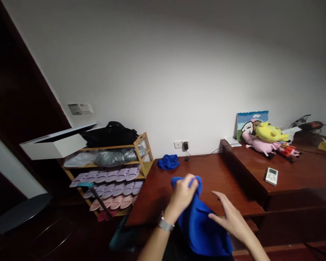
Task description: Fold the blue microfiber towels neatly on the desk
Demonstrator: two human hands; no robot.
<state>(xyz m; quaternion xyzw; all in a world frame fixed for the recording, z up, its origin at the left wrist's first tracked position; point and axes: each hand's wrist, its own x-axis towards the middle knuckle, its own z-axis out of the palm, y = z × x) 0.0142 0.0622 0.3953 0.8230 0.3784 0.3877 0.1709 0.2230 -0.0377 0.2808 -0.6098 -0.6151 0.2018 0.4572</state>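
Observation:
A blue cloth (203,224) hangs in front of me over the near edge of the brown desk (206,170). My left hand (183,194), with a silver band on its wrist, is closed around the cloth's upper end. To the right, my right hand (229,217) has its thumb and fingers spread apart beside the cloth. Whether its thumb touches the fabric I cannot tell. Another crumpled blue cloth (168,162) lies at the desk's back left corner.
Left of the desk stands a wooden shoe rack (143,148) with rows of slippers, a black bag (111,135) and a white box (54,146) on top. A higher desk on the right bears plush toys (260,145) and a remote control (271,176). A charger (185,145) is plugged into the wall.

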